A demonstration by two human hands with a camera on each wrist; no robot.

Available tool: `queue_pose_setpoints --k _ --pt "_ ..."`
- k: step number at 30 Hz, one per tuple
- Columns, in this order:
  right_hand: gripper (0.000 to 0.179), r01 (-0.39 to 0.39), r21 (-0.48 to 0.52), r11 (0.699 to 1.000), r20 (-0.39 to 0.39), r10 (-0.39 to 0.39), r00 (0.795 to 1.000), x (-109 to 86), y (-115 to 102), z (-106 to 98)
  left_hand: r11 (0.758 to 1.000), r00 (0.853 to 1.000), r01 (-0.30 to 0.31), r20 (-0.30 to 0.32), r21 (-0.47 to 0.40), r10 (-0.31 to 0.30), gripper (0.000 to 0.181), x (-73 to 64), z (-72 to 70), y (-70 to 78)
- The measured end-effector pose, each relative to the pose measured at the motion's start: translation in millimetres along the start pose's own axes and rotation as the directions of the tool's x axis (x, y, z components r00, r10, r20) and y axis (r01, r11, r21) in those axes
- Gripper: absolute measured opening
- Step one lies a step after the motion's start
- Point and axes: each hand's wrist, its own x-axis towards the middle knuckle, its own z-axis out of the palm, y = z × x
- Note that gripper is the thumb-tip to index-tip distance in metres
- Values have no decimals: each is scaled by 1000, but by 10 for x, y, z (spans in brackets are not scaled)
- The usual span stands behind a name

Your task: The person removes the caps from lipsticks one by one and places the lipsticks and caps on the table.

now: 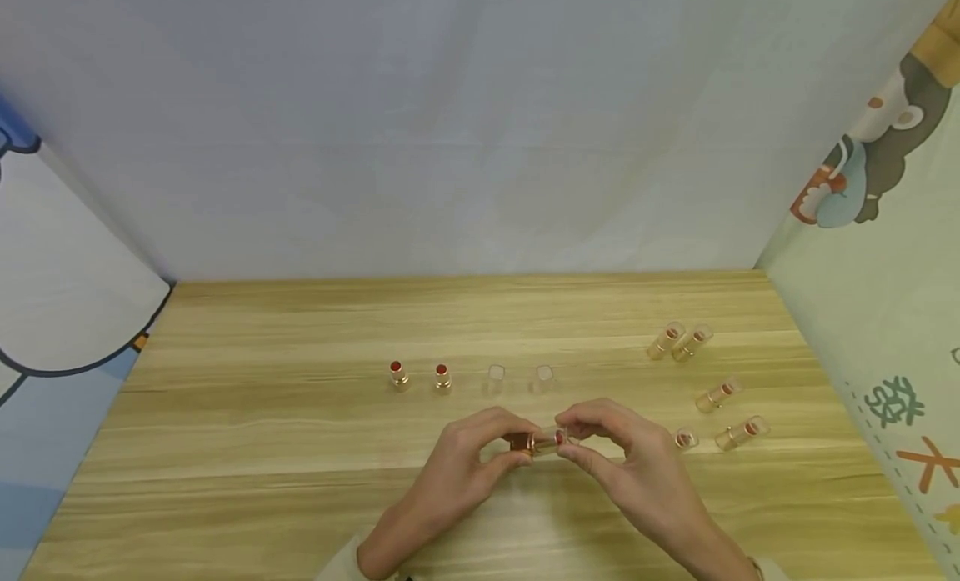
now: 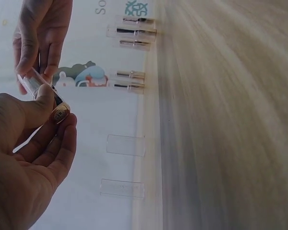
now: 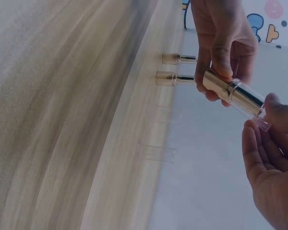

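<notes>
Between both hands, low above the table, is a gold lipstick (image 1: 545, 442) with a red tip and a clear cap (image 3: 245, 99) over its upper part. My left hand (image 1: 467, 460) pinches the gold base between thumb and fingers. At the other end, my right hand (image 1: 639, 463) pinches the clear cap with thumb and fingertips. The left wrist view shows the round bottom of the lipstick (image 2: 61, 111) facing the camera. Beyond the hands stand two uncapped lipsticks (image 1: 442, 379) and, to their right, two loose clear caps (image 1: 543, 381).
Several capped lipsticks (image 1: 666, 341) stand at the right of the wood-grain table (image 1: 262, 448), one partly behind the right hand. A pale cloth wall (image 1: 450, 147) rises along the back edge. Printed panels (image 1: 862, 314) flank both sides.
</notes>
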Motion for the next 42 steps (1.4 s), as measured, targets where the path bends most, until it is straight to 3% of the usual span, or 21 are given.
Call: queue_pose_setpoints --k 6,13,19,28,35,42 --pt "40 104 -6 995 -52 -105 993 -15 9 43 1000 1000 2 -25 -12 -2 33 -10 10 -26" --pt "41 89 -35 995 -24 -90 996 -33 5 34 999 999 -19 -35 25 20 32 1 21 -21" --pt "43 123 -39 992 -12 -123 992 -31 10 11 998 999 -39 -20 44 40 30 9 3 11" --pt "40 112 -27 993 -23 -112 993 -13 -18 -30 995 997 -70 -10 77 71 33 -6 -10 10" --pt "44 47 -47 998 -63 -50 997 -16 -31 -99 998 1000 -8 -24 63 10 36 -57 -35 -28" --pt "43 42 -64 997 -68 -46 997 -10 -44 -116 998 999 -29 -30 64 31 39 -61 -28 -70"
